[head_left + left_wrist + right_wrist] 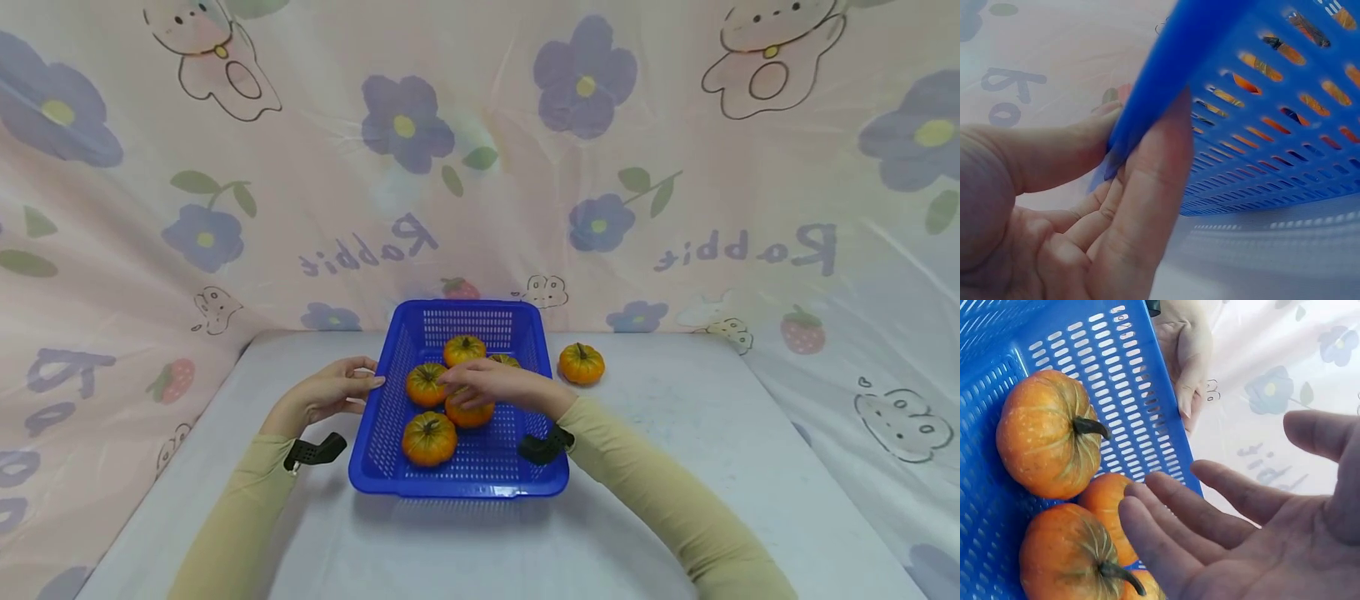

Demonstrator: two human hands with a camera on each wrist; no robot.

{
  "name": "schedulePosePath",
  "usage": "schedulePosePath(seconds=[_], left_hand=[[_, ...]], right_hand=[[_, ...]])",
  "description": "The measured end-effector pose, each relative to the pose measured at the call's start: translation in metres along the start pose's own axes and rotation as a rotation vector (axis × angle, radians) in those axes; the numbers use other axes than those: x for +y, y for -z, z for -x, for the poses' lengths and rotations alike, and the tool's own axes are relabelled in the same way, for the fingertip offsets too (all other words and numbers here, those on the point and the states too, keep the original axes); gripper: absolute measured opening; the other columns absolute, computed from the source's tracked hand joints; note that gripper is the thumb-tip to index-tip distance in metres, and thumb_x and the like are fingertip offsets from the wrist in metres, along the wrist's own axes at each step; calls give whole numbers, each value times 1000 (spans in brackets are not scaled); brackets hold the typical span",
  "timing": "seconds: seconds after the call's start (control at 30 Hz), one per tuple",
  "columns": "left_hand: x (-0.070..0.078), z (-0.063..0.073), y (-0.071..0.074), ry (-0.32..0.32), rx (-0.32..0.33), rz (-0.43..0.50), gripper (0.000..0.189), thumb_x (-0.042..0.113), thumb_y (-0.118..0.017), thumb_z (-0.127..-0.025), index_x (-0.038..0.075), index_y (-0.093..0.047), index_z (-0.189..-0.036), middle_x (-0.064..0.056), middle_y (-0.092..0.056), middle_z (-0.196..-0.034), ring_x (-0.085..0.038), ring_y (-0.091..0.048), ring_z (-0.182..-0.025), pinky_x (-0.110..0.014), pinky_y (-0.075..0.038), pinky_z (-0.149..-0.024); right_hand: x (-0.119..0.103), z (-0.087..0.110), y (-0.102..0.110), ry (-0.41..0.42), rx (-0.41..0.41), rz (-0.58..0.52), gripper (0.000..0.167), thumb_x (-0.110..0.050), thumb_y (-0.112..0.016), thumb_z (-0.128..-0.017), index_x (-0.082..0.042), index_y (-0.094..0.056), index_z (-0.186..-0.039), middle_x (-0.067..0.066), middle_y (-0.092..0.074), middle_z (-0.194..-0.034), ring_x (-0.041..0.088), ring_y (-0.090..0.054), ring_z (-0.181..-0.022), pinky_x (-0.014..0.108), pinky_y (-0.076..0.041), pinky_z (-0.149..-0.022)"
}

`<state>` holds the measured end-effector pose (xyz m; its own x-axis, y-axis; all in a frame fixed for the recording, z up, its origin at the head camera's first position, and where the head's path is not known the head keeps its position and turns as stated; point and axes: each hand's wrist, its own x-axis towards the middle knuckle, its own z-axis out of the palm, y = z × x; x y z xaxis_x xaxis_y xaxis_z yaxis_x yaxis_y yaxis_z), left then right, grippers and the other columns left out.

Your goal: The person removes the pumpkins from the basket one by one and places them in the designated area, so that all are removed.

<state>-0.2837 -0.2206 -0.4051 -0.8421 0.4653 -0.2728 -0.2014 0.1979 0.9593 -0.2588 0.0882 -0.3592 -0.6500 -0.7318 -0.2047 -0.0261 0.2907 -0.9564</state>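
A blue plastic basket (457, 488) with slotted walls stands on the table and holds several small orange pumpkins (429, 439) with dark stems. My left hand (337, 390) grips its left rim; in the left wrist view the thumb lies on one side of the rim (1166, 69) and the fingers on the other. Over the pumpkins in the middle of the basket hovers my right hand (498, 382), partly covering some of them. From the right wrist, that hand (1254, 540) shows spread, relaxed fingers and an empty palm, close to the pumpkins (1050, 434).
One more pumpkin (582, 364) lies on the white tabletop (675, 417), just right of the basket. Behind the table and along both sides hangs a printed curtain (495, 208) with flowers and rabbits. A dark wrist camera (318, 450) sits on my left sleeve.
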Motion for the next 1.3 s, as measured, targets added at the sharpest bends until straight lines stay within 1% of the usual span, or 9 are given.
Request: schedulePosePath(seconds=[0.13, 0.3, 0.47, 0.8, 1.0, 1.13, 1.3], left_hand=[[-1, -1, 0, 0, 3, 2, 45, 18, -60, -96, -5, -35, -126, -17, -63, -104, -25, -63, -87, -42, -54, -81], [-3, -2, 1, 0, 7, 0, 45, 19, -60, -96, -4, -36, -125, -17, -62, -105, -26, -63, -89, -44, -53, -83], [-1, -2, 2, -7, 5, -1, 46, 20, -60, -96, -5, -35, -125, -18, -62, -106, -26, -63, -90, -47, -52, -85], [-2, 1, 1, -29, -29, 13, 45, 17, -58, -97, -7, -33, -125, -16, -62, -102, -23, -64, -87, -43, -54, -81], [-5, 1, 1, -37, -28, 20, 44, 17, -58, -97, -6, -34, -124, -14, -63, -100, -23, -64, -86, -41, -55, -79], [-6, 2, 1, -34, -26, 22, 43, 17, -59, -97, -5, -34, -123, -13, -64, -99, -22, -63, -85, -40, -55, -78], [-5, 1, 1, -38, -26, 13, 43, 18, -59, -97, -5, -33, -124, -13, -64, -99, -22, -63, -85, -38, -56, -77]], right_hand=[[1, -6, -3, -9, -16, 10, 48, -34, -40, -103, 2, -48, -135, 23, -51, -133, 38, -49, -122, 46, -40, -101], [2, -13, -7, -28, -20, -3, 46, -33, -40, -104, 0, -49, -135, 24, -52, -131, 41, -49, -121, 50, -39, -101], [3, -19, -10, -41, -32, 12, 46, -31, -41, -104, 1, -48, -136, 24, -53, -129, 38, -53, -117, 49, -42, -99], [5, -31, -20, -108, 4, 61, 44, -28, -45, -102, 5, -53, -130, 22, -58, -125, 30, -56, -114, 44, -43, -98], [7, -35, -23, -139, 37, 86, 44, -32, -49, -100, 3, -57, -127, 18, -59, -123, 26, -57, -111, 44, -44, -98], [8, -37, -24, -154, 46, 117, 45, -34, -52, -99, 2, -58, -126, 16, -60, -122, 25, -58, -109, 45, -44, -98], [9, -39, -24, -152, 39, 148, 42, -32, -52, -99, 0, -59, -126, 16, -60, -121, 23, -58, -107, 44, -45, -96]])
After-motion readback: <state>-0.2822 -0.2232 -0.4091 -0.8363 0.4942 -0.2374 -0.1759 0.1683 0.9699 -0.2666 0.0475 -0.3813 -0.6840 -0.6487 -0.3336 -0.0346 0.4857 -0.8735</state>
